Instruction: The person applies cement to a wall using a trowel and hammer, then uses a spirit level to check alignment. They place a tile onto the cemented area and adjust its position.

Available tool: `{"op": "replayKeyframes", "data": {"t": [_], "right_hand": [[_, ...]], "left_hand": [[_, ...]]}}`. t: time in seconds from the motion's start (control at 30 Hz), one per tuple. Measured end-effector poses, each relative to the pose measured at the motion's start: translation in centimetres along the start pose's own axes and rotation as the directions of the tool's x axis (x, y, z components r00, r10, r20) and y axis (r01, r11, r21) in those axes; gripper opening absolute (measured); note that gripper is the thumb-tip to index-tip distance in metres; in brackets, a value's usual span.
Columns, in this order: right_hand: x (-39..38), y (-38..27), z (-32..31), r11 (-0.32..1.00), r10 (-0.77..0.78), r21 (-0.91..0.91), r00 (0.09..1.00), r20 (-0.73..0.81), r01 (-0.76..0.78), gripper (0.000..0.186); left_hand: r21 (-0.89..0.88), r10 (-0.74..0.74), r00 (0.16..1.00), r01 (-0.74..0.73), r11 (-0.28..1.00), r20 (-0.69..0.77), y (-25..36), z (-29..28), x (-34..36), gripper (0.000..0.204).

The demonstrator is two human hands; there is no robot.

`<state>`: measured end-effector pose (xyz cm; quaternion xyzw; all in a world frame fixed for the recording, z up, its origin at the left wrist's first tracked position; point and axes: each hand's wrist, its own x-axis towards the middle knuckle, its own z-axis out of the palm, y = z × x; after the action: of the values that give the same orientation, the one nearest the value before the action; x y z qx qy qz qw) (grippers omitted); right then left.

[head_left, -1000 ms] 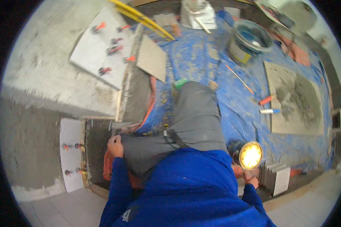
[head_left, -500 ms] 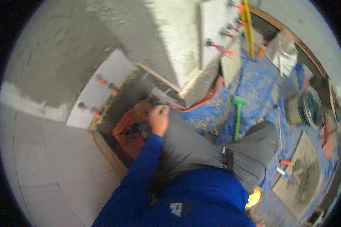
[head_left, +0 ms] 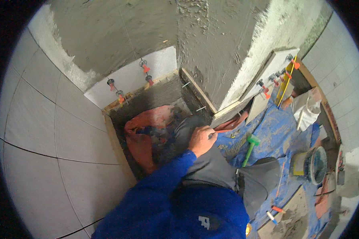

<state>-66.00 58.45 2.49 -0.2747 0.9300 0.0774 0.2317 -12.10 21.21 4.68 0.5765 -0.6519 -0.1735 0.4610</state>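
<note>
My left hand (head_left: 203,140) hovers over or rests on my grey-trousered knee (head_left: 187,129), its fingers curled together. Whatever they may pinch is too small to make out. Beside it lies a red sack (head_left: 141,121) with dark scraps in it, inside a recess edged with wooden strips. Beyond the sack, a pale cut tile (head_left: 129,75) stands against the mortared wall (head_left: 119,38), with red levelling clips (head_left: 144,67) along it. My right hand is out of the picture.
Blue sheeting (head_left: 267,119) covers the floor to the right, with a green mallet (head_left: 251,147) on it. A bucket (head_left: 317,165) stands farther right. Near a mortar-smeared board (head_left: 295,215) lies a white-handled tool (head_left: 271,217). Large grey tiles (head_left: 32,159) line the left.
The view has swung, so the walls and floor sit differently in the picture. My left hand has moved from beside the red sack to over my knee, still curled.
</note>
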Motion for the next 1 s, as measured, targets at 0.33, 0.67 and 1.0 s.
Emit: {"op": "replayKeyframes", "data": {"t": [0.33, 0.67, 1.0], "right_hand": [[-7.6, 3.3, -19.2, 0.885, -0.006, 0.465, 0.999, 0.046, -0.016, 0.075], [-15.9, -25.4, -26.5, 0.429, -0.857, 0.309, 0.491, -0.157, 0.849, 0.046], [-12.9, -35.7, -21.6, -0.096, -0.962, 0.480, 0.043, -0.270, 0.872, 0.045]], "left_hand": [[-0.159, 0.055, 0.997, -0.062, 0.985, -0.046, 1.6, -0.6, -1.5, 0.017], [-0.413, -0.280, 0.954, 0.214, 0.885, -0.105, -1.8, 0.2, -1.0, 0.028], [-0.664, -0.504, 0.864, 0.375, 0.647, -0.004, -3.4, 0.9, -1.1, 0.032]]}}
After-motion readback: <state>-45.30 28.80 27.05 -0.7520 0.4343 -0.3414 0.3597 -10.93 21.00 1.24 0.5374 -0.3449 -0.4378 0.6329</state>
